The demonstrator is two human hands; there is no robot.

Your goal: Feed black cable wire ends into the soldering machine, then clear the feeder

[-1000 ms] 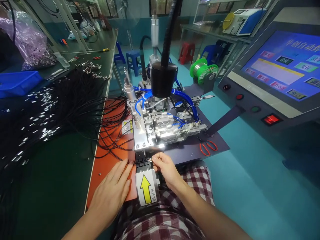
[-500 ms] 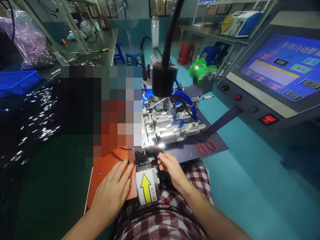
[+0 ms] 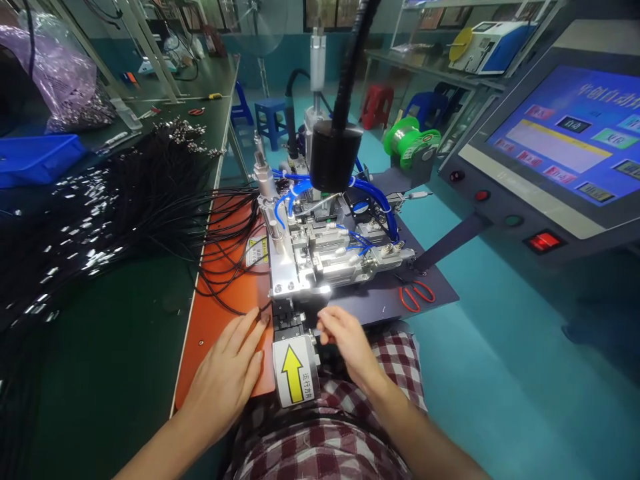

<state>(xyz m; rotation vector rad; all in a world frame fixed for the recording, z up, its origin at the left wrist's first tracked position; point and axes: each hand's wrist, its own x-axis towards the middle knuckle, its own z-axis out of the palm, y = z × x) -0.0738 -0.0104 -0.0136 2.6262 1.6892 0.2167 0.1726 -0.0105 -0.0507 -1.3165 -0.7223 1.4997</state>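
My left hand lies flat on the orange plate, fingers stretched toward the black fixture track. Its fingertips are beside a black cable that runs toward the track. To the right of the track, my right hand is closed, thumb and fingers pressed together. Whatever may be between those fingers cannot be made out. Below the track, a white cover bears a yellow arrow pointing away from me. Beyond the hands stands a metal machine with blue air tubes.
Many black cables spread over the left table and the plate. Red-handled scissors lie on the machine base at right. A black lamp head hangs above. A control screen stands at right, with a green solder spool behind the machine.
The cable with coloured wire ends that crossed the track at my left fingertips no longer shows there. Both hands have barely moved; the view has shifted slightly.
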